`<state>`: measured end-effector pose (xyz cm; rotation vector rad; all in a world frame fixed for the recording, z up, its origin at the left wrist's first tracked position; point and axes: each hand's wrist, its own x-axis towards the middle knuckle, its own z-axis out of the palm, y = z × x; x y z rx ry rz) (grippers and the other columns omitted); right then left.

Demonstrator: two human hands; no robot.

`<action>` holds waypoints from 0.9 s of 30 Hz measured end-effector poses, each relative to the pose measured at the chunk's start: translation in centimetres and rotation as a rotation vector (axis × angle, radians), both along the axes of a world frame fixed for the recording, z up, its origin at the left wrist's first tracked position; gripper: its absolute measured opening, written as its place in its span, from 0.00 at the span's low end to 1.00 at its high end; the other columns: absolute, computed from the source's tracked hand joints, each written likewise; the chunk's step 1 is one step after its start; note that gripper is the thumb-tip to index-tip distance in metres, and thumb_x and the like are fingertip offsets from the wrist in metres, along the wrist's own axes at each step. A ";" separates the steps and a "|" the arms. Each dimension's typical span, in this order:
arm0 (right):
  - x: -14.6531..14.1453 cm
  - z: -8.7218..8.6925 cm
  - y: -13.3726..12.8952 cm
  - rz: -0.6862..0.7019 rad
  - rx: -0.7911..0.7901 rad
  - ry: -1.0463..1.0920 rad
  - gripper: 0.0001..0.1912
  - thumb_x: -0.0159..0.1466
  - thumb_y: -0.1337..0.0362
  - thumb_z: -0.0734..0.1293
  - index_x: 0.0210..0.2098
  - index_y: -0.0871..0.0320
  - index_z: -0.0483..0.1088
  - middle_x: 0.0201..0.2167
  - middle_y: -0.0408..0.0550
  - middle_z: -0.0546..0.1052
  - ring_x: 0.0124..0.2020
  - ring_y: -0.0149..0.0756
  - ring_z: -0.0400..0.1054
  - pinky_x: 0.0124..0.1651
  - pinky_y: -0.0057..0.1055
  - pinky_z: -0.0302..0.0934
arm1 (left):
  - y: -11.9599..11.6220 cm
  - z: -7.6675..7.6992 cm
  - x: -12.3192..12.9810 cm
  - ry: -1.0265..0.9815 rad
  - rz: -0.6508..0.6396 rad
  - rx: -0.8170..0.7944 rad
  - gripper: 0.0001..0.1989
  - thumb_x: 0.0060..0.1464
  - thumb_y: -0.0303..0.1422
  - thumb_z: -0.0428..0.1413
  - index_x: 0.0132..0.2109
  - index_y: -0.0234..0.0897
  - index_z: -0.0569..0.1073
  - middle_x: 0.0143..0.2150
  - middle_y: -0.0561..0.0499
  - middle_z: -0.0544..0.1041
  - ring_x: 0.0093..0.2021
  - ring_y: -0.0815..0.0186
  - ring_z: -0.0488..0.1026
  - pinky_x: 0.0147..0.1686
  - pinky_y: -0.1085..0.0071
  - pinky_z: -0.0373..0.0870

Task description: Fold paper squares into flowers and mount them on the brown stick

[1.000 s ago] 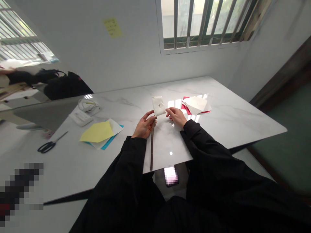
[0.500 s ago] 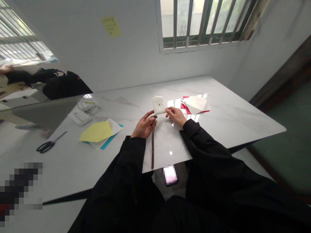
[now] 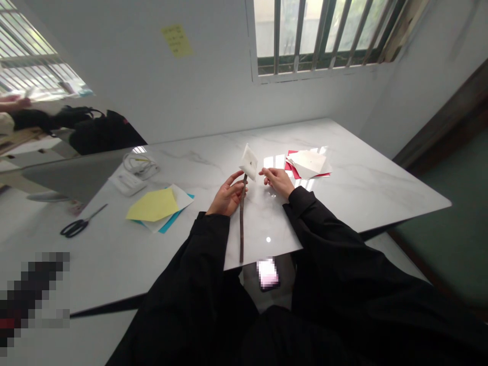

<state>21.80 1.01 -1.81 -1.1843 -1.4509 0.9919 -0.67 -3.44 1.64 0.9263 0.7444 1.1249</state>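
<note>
My left hand is closed round the upper part of a thin brown stick, with some fingers spread. At the stick's top sits a small white paper pinwheel, tilted, with a dark dot at its middle. My right hand is just right of the pinwheel, apart from it. Its fingers are partly bent and loose, the index finger reaches toward the paper, and nothing is in it. The stick's lower end comes down near the table's front edge.
White marble-patterned table. On the left lie black scissors, yellow paper over white and blue sheets, and a white box with a cable. White and red papers lie on the right. A blurred phone is below the table edge.
The white paper has turned on top of the stick, from nearly square-on to a slanted position. My right fingers have come off its corner. My left hand keeps its hold.
</note>
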 end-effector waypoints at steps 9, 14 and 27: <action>0.0 0.9 -0.6 -0.015 0.003 -0.101 0.34 0.71 0.37 0.63 0.46 0.62 0.82 0.26 0.47 0.80 0.28 0.34 0.70 0.34 0.29 0.62 | 0.0 0.1 0.1 0.001 -0.001 -0.017 0.36 0.44 0.30 0.75 0.60 0.37 0.76 0.42 0.50 0.82 0.33 0.70 0.79 0.32 0.76 0.73; -0.1 0.6 -0.5 0.092 0.042 -0.130 0.37 0.72 0.35 0.61 0.37 0.62 0.84 0.26 0.49 0.79 0.30 0.35 0.71 0.38 0.29 0.62 | -0.1 0.2 0.2 0.010 -0.020 0.001 0.34 0.44 0.29 0.75 0.59 0.38 0.77 0.43 0.50 0.82 0.33 0.71 0.78 0.32 0.76 0.73; -0.1 0.6 -0.6 0.126 0.038 -0.031 0.37 0.69 0.34 0.63 0.41 0.63 0.84 0.22 0.44 0.72 0.26 0.33 0.66 0.34 0.29 0.60 | 0.1 -0.2 0.1 0.015 -0.029 0.025 0.31 0.46 0.28 0.74 0.59 0.38 0.79 0.44 0.50 0.82 0.34 0.71 0.78 0.36 0.75 0.74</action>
